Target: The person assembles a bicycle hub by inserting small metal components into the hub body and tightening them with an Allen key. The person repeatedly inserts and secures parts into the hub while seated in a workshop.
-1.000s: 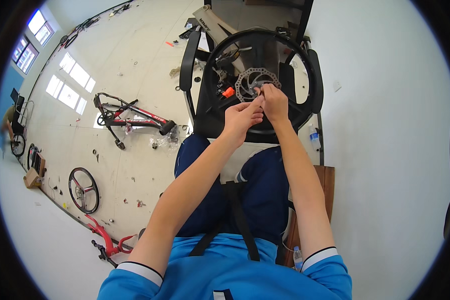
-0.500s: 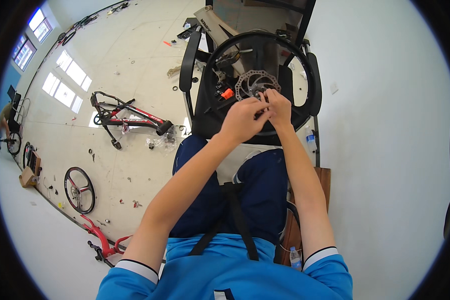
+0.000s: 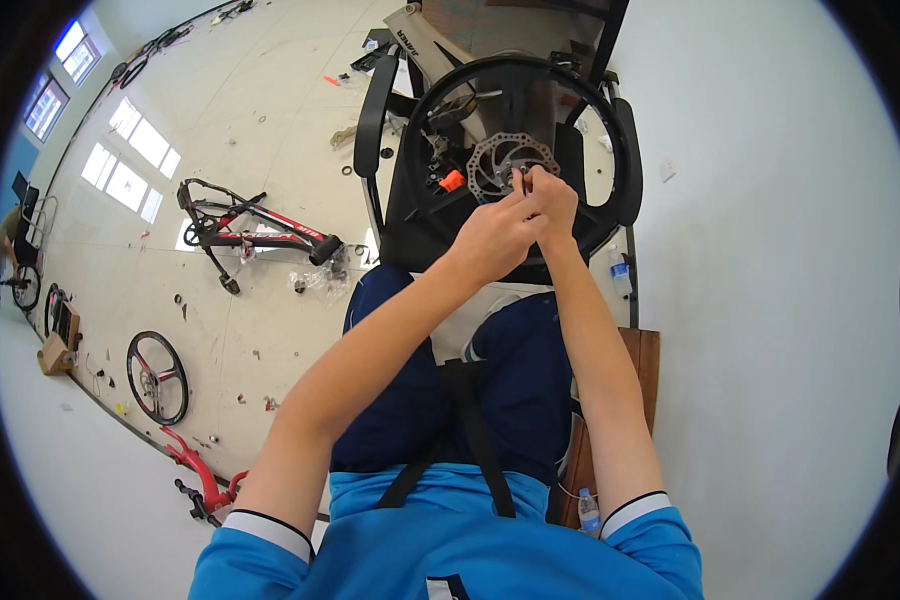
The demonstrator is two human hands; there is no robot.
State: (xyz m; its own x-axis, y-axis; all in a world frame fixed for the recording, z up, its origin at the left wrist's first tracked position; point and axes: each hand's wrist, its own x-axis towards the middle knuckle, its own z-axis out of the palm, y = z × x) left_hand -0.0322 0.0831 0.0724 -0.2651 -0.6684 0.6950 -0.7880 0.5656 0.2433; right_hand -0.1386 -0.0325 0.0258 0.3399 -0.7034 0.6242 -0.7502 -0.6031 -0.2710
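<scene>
Both hands together: left hand (image 3: 495, 238) against right hand (image 3: 554, 208), fingers curled and pinched. Contents of either grip hidden; cannot tell from where I stand what, if anything, is held. Black wheel (image 3: 515, 62) rests on a black chair (image 3: 371, 120) before the seated person; silver brake disc (image 3: 487, 167) at its middle, right by the fingertips. Orange piece (image 3: 452, 181) left of disc. Black-and-red bicycle frame (image 3: 288, 233) on the floor (image 3: 270, 130), further left.

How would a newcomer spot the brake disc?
Find the black armchair at top centre, then the black wheel over it. At the wheel's middle, by the right hand, sits the brake disc: silvery, holed and scalloped, unlike the smooth black rim around it.
</scene>
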